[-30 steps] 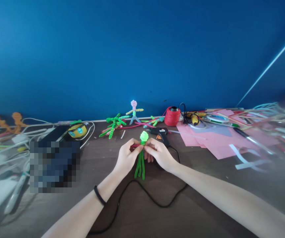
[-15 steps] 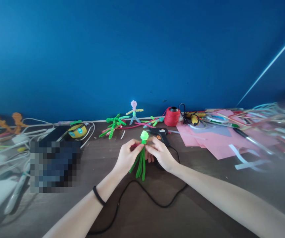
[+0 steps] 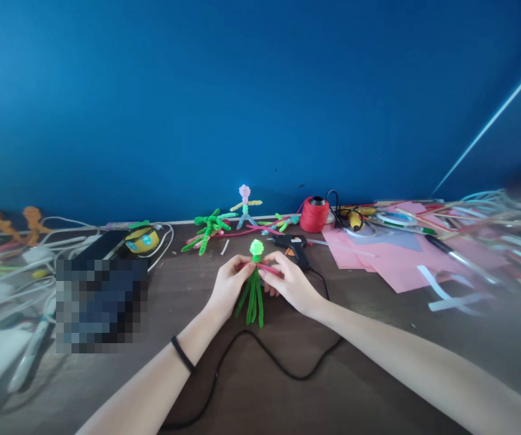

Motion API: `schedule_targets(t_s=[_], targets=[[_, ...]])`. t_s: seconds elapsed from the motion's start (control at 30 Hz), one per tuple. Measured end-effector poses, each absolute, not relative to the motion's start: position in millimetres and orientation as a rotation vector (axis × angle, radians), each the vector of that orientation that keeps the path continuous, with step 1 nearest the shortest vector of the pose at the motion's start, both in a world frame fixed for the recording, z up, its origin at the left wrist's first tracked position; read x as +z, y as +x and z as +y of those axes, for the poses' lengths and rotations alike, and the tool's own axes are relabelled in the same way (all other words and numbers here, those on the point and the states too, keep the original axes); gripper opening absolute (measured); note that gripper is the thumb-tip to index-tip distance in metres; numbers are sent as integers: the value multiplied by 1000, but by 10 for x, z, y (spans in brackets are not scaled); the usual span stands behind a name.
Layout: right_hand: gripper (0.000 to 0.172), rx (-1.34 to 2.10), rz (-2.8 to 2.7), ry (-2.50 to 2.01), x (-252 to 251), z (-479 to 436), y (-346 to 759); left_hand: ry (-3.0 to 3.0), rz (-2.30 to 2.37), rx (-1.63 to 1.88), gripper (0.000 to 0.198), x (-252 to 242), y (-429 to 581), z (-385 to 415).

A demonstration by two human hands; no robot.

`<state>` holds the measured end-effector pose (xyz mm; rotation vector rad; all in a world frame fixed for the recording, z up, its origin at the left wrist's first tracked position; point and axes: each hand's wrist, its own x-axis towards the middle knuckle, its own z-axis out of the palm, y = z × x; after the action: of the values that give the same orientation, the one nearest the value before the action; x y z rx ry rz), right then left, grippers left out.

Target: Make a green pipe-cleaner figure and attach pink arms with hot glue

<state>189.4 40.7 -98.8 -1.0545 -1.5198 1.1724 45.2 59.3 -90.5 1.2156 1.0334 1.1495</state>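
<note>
A green pipe-cleaner figure (image 3: 254, 299) stands upright between my hands, with a bright green curled head and several long strands hanging below. My left hand (image 3: 228, 281) is closed, thumb and fingers pinching it just under the head. Across the figure's neck runs a red pipe cleaner (image 3: 267, 268). Its right part is pinched between the thumb and fingers of my right hand (image 3: 294, 284). Part of the red piece is hidden behind my left fingers. Just behind my right hand lies a black glue gun (image 3: 295, 246).
The glue gun's black cord (image 3: 283, 370) loops in front of my hands. Behind are pipe-cleaner figures (image 3: 245, 205) and a red thread spool (image 3: 313, 214). Pink paper (image 3: 396, 266) and a pen lie right; a yellow round object (image 3: 141, 240) and white cables lie left.
The green figure has shifted slightly left. More of the red pipe cleaner now shows to the right of its neck, in my right hand's pinch.
</note>
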Motion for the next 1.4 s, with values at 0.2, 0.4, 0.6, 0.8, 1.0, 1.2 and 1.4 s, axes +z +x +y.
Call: schedule_targets(t_s=[0.2,0.4,0.6,0.8,1.0,1.2,1.4], targets=[[17,1250,-1224,-1104,-860,525,1971,933,930,1259,22,-922,415,641],[13,962,-1377,-1181,-691,733,2050,920,921,1228,22,-933,390,668],[8,450,-1770,-1456,-617,1321,2064,951,909,1225,20,-956,368,671],[14,317,-1840,-1663,-663,1663,1834,974,872,1230,20,-950,334,667],[12,221,-1769,-1638,-545,1655,1806,965,880,1216,20,-942,300,671],[10,23,-1512,-1021,81,1458,2018,950,921,1212,19,-907,286,642],[16,148,-1617,-1001,163,842,2051,914,909,1236,21,-911,280,647]])
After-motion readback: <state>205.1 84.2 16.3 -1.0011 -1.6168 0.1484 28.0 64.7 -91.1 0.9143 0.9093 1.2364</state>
